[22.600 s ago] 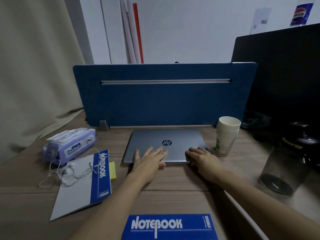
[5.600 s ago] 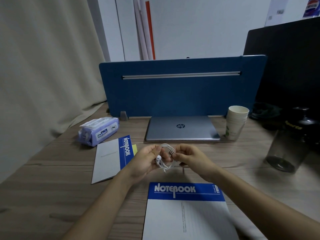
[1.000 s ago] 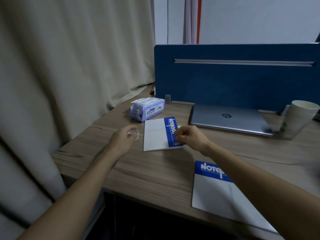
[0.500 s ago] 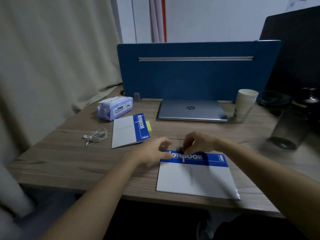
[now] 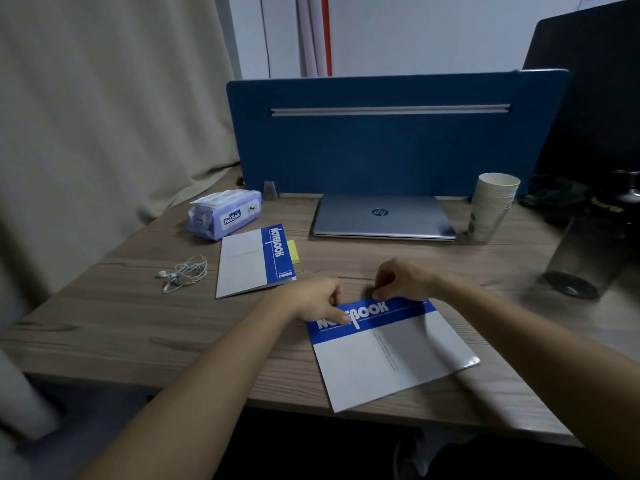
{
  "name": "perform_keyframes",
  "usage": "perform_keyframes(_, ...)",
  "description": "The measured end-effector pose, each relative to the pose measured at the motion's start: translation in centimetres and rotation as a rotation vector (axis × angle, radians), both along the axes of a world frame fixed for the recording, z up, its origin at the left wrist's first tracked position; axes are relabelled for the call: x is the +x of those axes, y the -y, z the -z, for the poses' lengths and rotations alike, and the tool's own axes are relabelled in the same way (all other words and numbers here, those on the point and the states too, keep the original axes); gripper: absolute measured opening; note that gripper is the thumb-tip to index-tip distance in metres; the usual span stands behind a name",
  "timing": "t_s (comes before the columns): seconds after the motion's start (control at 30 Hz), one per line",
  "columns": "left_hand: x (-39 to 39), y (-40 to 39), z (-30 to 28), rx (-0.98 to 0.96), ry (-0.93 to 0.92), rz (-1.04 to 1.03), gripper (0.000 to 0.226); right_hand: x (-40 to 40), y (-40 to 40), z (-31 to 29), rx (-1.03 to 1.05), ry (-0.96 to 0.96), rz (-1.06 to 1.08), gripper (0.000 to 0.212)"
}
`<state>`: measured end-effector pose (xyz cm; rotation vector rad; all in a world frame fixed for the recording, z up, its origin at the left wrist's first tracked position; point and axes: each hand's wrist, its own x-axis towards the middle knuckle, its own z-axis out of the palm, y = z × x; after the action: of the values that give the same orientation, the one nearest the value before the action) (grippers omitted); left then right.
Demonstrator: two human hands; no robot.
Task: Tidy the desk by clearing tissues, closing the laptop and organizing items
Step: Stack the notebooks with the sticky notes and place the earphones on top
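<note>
At desk's near edge, the near notebook (image 5: 388, 351) is gripped at its blue top band by left hand (image 5: 311, 301) & right hand (image 5: 403, 280), fingers curled, thumbs pinching. Step in hand, prob.: organizing items. Next: stacking w/ far notebook (image 5: 254, 261), edges squared. Laptop (image 5: 382, 216) already closed.

Bare desk (image 5: 114, 327) left of hands; earphones (image 5: 185, 271), second notebook (image 5: 254, 261) beyond.
</note>
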<state>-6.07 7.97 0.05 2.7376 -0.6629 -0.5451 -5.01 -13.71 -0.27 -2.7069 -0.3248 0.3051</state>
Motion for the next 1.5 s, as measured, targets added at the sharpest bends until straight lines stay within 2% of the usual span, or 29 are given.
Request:
perform_keyframes(0.17,-0.1,-0.6,-0.4,0.029,-0.017,-0.001,0.024,0.4,0.2,-0.2,-0.013,-0.007,0.035,0.03)
perform_keyframes(0.33,0.0,-1.7,-0.3,-0.051,-0.032,-0.033,0.017,0.6,0.3,-0.3,-0.013,0.003,0.056,0.033)
perform_keyframes(0.47,-0.2,-2.8,-0.2,-0.123,-0.111,-0.077,0.011,0.6,0.0,-0.7,-0.054,-0.03,-0.034,0.03)
perform_keyframes(0.6,-0.2,-3.7,-0.5,-0.083,-0.143,-0.068,0.008,0.5,-0.9,-0.9,-0.084,-0.059,-0.1,0.029)
perform_keyframes(0.7,-0.2,-4.5,-0.5,-0.103,-0.17,-0.086,0.003,0.7,-1.4,-0.8,-0.037,-0.067,-0.118,0.017)
perform_keyframes(0.8,-0.4,-4.8,-0.3,-0.126,-0.173,-0.12,0.006,0.8,-1.9,-0.6,0.007,-0.039,-0.111,0.008)
perform_keyframes(0.83,-0.5,-4.8,-0.2,-0.129,-0.179,-0.132,0.015,0.9,-2.1,-0.7,0.002,-0.032,-0.11,0.009)
perform_keyframes(0.97,-1.5,-3.6,-0.7,-0.024,-0.117,-0.067,0.075,0.6,-2.5,-0.8,-0.001,-0.045,-0.15,0.02)
perform_keyframes(1.03,-2.3,-2.6,-0.6,0.093,-0.043,-0.006,0.087,0.4,-2.6,-0.8,-0.021,-0.058,-0.183,0.029)
perform_keyframes(1.1,-3.1,-1.6,-0.5,0.17,0.001,0.014,0.084,0.4,-2.7,-0.7,-0.021,-0.048,-0.177,0.034)
perform_keyframes(1.3,-3.1,-0.7,-1.5,0.213,-0.119,-0.013,0.065,0.5,-2.6,0.2,0.026,0.038,-0.112,0.026)
perform_keyframes(1.4,-3.1,-0.8,-1.5,0.19,-0.109,0.012,0.059,0.0,-2.0,0.0,0.061,0.013,-0.147,0.031)
perform_keyframes(1.5,-2.9,-0.7,-1.2,0.209,-0.054,0.014,0.063,-0.6,-1.9,-0.8,0.055,-0.083,-0.225,0.036)
